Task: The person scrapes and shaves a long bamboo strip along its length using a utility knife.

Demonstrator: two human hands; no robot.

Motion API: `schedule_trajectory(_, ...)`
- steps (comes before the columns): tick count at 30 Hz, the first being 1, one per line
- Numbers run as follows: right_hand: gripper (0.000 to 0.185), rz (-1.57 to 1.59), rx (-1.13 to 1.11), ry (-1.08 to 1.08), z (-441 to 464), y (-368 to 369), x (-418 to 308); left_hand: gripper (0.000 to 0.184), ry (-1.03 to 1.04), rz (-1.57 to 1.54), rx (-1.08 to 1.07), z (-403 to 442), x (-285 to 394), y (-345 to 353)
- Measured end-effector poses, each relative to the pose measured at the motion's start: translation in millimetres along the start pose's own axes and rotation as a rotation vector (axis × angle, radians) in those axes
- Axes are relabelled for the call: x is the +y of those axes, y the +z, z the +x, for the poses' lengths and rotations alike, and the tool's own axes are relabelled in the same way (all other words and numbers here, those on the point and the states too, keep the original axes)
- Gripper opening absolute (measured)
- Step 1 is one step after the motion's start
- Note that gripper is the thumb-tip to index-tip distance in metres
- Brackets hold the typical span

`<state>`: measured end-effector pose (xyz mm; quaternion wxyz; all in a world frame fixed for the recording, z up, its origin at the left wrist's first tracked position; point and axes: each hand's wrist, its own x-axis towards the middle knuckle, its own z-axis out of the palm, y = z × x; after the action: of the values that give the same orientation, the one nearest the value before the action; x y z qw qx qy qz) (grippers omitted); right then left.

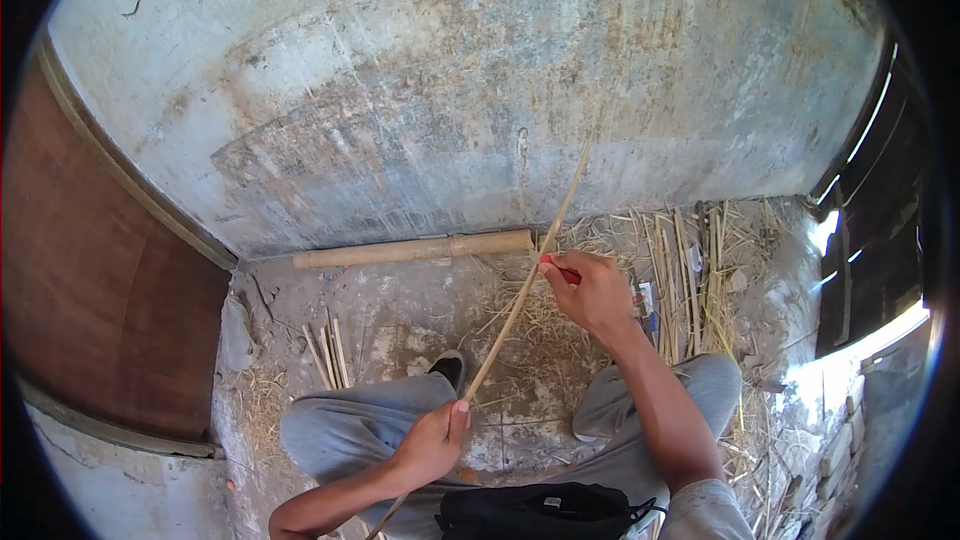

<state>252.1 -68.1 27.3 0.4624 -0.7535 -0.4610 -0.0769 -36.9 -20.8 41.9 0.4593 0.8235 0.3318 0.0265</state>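
The floor (385, 302) was found grey and worn, with pale patches. A thick bamboo pole (415, 250) lay flat upon it. To the right of the pole, long thin sticks (672, 280) lay roughly side by side, a small printed packet (646, 298) close by. Loose pale shavings (545, 332) were strewn on the near side of the pole's right end. Short sticks (330, 355) and straw-like debris (262, 405) were noted on the near side of its left end.

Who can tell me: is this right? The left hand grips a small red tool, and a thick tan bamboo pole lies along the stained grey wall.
Wrong hand: the head view shows the right hand gripping the red tool; the rest stands.
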Motion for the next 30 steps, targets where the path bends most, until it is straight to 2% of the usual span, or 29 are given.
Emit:
schedule_trajectory(2, 0.016, 0.043, -0.063, -0.003, -0.4, -1.3, -4.4, 0.043, -0.065, 0.023, -0.011, -10.9, -4.6, -1.8)
schedule_trajectory(12, 0.016, 0.026, -0.05, -0.091, -7.7, 8.3, -7.9, 0.043, -0.117, 0.105, 0.055, -49.1, -15.3, 1.6)
schedule_trajectory(14, 0.015, 0.014, -0.088, -0.048, -6.3, 5.6, -6.8, 0.041, -0.177, 0.107, -0.004, -54.8, -16.7, -0.4)
schedule_trajectory(18, 0.015, -0.008, -0.102, -0.092, -12.9, 14.8, -2.6, 0.04, -0.189, 0.107, -0.016, -64.5, -21.6, -2.0)
schedule_trajectory(21, 0.016, -0.057, -0.112, -0.079, -14.9, 17.3, 0.8, 0.046, -0.206, 0.162, 0.017, -71.0, -25.9, 0.7)
schedule_trajectory(27, 0.018, -0.056, -0.169, -0.08, -18.6, 19.8, -3.7, 0.046, -0.204, 0.107, 0.038, -80.6, -39.5, 4.6)
schedule_trajectory(29, 0.018, 0.001, -0.151, -0.096, -20.6, 24.0, -3.2, 0.044, -0.241, -0.122, -0.003, -85.5, -51.3, 8.4)
schedule_trajectory(30, 0.018, 0.0, -0.151, -0.094, -20.0, 24.0, -5.5, 0.044, -0.241, -0.122, -0.005, -87.4, -50.8, 9.3)
